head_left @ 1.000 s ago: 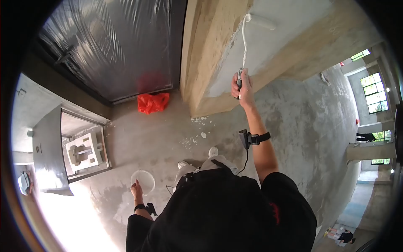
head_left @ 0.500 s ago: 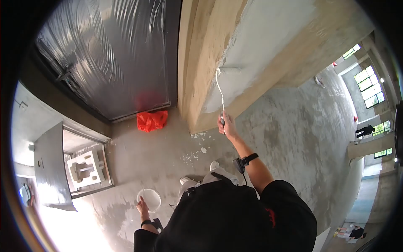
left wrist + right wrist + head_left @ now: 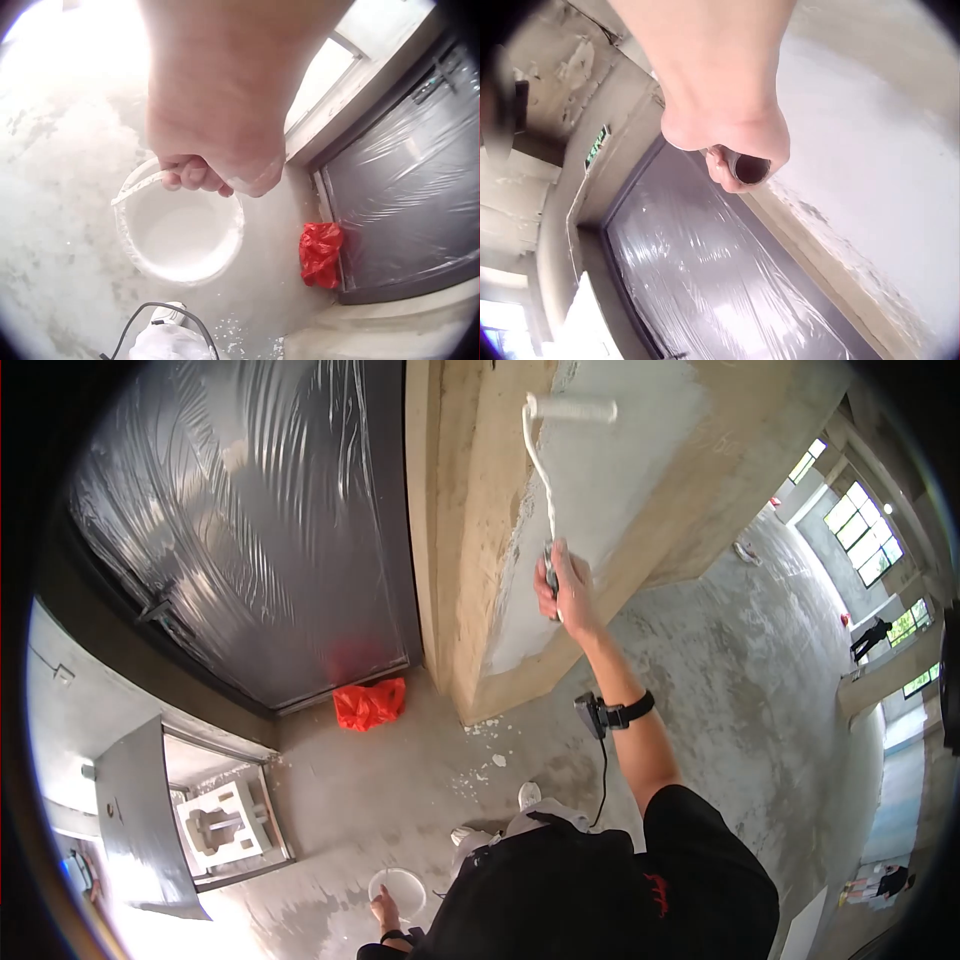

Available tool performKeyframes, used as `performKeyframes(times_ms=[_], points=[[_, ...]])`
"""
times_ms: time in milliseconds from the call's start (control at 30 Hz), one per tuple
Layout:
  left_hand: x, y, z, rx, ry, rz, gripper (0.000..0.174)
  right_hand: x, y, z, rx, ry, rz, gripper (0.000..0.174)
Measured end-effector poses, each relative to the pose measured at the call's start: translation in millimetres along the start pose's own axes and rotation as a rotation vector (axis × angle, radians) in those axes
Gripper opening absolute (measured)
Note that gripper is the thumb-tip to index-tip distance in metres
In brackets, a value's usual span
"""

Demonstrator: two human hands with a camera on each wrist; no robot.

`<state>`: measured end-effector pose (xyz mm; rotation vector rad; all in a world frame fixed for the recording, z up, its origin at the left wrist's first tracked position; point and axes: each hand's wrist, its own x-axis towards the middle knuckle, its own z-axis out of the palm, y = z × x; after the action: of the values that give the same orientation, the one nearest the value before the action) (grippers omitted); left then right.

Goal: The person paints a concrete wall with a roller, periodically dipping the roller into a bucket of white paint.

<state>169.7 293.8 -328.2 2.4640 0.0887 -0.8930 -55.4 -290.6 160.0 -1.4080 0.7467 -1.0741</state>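
White roller at the wall, right hand gripping it, left hand grasping the bucket handle. Rolling seems underway; the next stroke likely needs even pressure.

From here I see 2 bare arms, the right one stretched up and forward with its right hand closed in a grip, the left one low with its left hand curled, and 1 strap round each wrist.

Grey concrete floor, plastic-wrapped door, bright gridded window
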Motion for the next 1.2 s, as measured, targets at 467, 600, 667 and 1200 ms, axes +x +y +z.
performKeyframes(times_ms=[467,600,667,1200], points=[[6,-27,8,-0.045,0.004,-0.011,0.058,-38,97,-7,0.174,-0.028,0.186,0.049],[-14,-4,-2,-0.072,0.0,0.099,0.059,-48,103,-8,0.209,-0.078,0.21,0.05],[1,-13,-2,0.076,0.041,0.181,0.064,-44,89,-7,0.222,-0.057,0.212,0.05],[72,-11,-4,0.443,0.06,0.251,0.074,47,-67,-10,0.21,-0.17,-0.007,0.052]])
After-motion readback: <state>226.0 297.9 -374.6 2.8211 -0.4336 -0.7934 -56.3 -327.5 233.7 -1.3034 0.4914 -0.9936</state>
